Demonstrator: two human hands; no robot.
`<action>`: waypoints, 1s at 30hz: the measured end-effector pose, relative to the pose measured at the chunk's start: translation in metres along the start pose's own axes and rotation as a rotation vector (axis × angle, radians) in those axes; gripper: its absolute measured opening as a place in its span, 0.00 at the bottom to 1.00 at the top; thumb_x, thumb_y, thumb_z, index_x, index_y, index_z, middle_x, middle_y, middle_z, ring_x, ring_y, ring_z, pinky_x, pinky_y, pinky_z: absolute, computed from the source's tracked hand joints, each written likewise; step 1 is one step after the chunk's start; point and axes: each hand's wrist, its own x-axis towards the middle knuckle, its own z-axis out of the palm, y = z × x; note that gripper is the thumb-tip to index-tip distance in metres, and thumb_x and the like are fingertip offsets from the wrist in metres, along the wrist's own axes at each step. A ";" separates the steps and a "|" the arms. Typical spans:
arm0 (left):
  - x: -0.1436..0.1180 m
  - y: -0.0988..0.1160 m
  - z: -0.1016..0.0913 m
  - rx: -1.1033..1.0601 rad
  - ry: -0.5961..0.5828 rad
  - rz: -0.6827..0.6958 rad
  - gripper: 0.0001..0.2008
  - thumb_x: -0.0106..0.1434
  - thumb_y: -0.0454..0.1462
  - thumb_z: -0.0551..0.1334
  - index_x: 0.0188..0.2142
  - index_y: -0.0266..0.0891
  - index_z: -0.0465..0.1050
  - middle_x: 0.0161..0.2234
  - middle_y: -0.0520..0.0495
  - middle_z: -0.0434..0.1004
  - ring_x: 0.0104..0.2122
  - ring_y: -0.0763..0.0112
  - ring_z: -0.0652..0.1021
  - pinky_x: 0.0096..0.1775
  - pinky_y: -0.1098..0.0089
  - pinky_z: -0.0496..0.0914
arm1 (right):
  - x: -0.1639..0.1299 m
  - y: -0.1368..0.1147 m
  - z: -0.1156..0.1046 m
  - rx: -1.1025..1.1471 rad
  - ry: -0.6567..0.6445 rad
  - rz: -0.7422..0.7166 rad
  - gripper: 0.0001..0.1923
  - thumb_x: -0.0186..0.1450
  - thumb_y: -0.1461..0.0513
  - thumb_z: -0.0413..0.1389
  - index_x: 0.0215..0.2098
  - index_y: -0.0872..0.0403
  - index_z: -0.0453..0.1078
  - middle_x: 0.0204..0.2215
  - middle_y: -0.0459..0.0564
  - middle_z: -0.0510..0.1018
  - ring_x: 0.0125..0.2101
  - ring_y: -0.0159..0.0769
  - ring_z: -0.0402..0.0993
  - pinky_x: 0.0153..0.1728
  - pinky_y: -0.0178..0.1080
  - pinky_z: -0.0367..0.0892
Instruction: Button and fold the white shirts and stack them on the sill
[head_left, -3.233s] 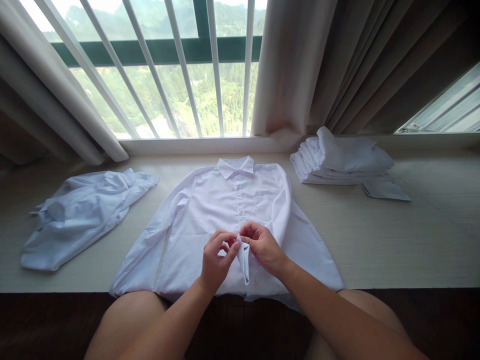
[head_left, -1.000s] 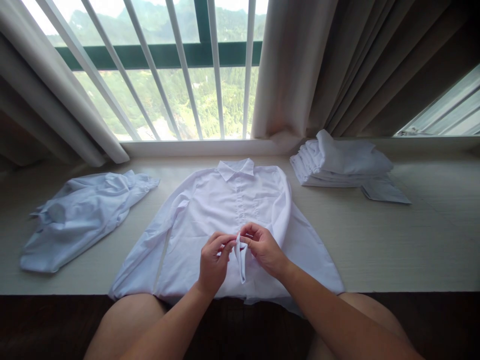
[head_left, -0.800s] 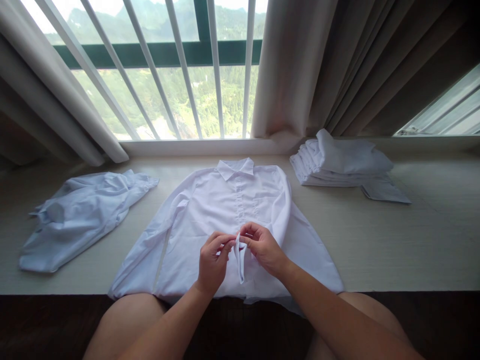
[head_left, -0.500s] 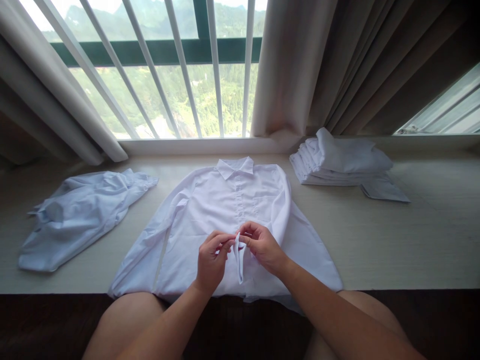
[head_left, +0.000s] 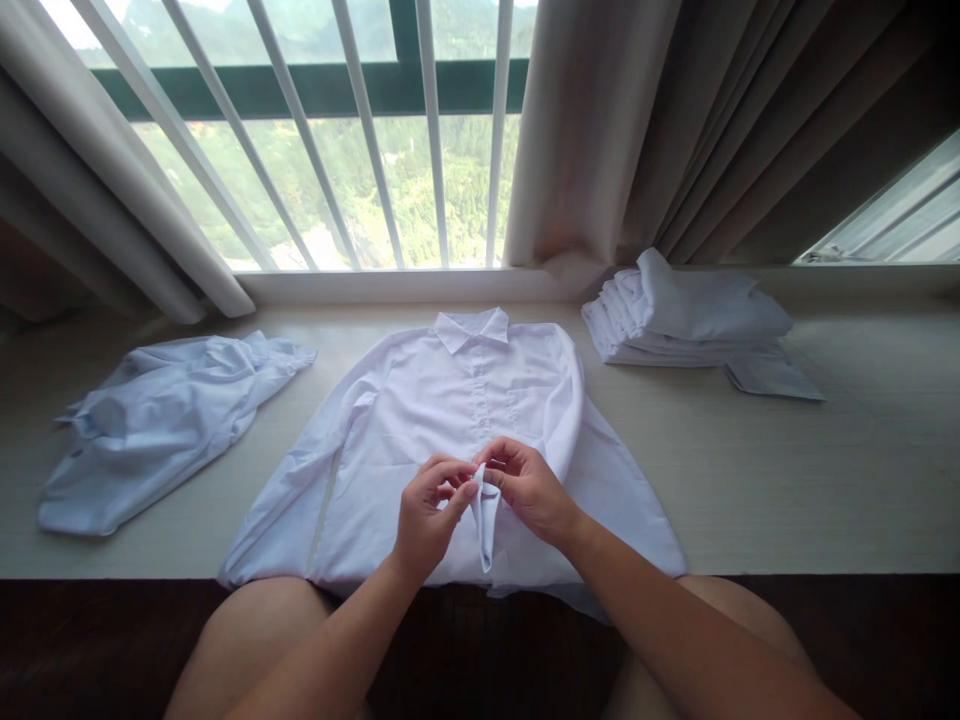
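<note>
Where the pale surface (head_left: 825, 480) runs along under the barred window (head_left: 360, 150), it carries three lots of white clothing, with beige curtains (head_left: 675, 120) hanging at both ends of the glass and down the right side.

1. White shirt (head_left: 420, 410): lies flat at the centre of the surface, front side up, collar (head_left: 472, 326) toward the window and hem at the near edge, partly overhanging it. Both sleeves spread outward and toward the near edge. The button strip runs down the middle of the front.

2. Crumpled shirt (head_left: 157, 420): lies unfolded in a loose heap to the left, well apart from the flat shirt.

3. Stack of folded shirts (head_left: 690, 320): sits to the right rear, near the curtain, with one cuff or corner sticking out flat on its right side.

4. Left hand (head_left: 429, 520): positioned over the lower part of the shirt front, fingers curled, thumb and fingertips pinching the front edge of the shirt.

5. Right hand (head_left: 529, 488): positioned just beside the left hand, fingertips nearly touching it, pinching the same lifted edge from the other side.

6. Lifted fold (head_left: 486, 520): a narrow strip of the front opening stands up between the two hands and hangs down toward the hem. Whether a button sits between the fingers cannot be determined.

Both bare forearms enter from the lower edge, above the person's knees.
</note>
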 end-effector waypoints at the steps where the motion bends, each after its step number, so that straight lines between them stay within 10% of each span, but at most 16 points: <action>1: 0.000 0.000 0.000 -0.025 -0.004 -0.012 0.07 0.66 0.39 0.67 0.42 0.42 0.80 0.36 0.48 0.71 0.32 0.73 0.75 0.24 0.77 0.70 | 0.000 0.001 0.000 0.004 0.009 -0.009 0.13 0.57 0.56 0.71 0.35 0.52 0.74 0.31 0.44 0.76 0.33 0.33 0.72 0.37 0.37 0.68; 30: -0.004 0.005 0.005 0.119 0.021 0.200 0.07 0.60 0.34 0.71 0.40 0.42 0.80 0.33 0.51 0.73 0.30 0.75 0.74 0.31 0.75 0.72 | -0.006 0.013 0.006 0.106 -0.063 -0.110 0.09 0.61 0.61 0.68 0.35 0.51 0.73 0.36 0.46 0.74 0.37 0.34 0.72 0.41 0.39 0.70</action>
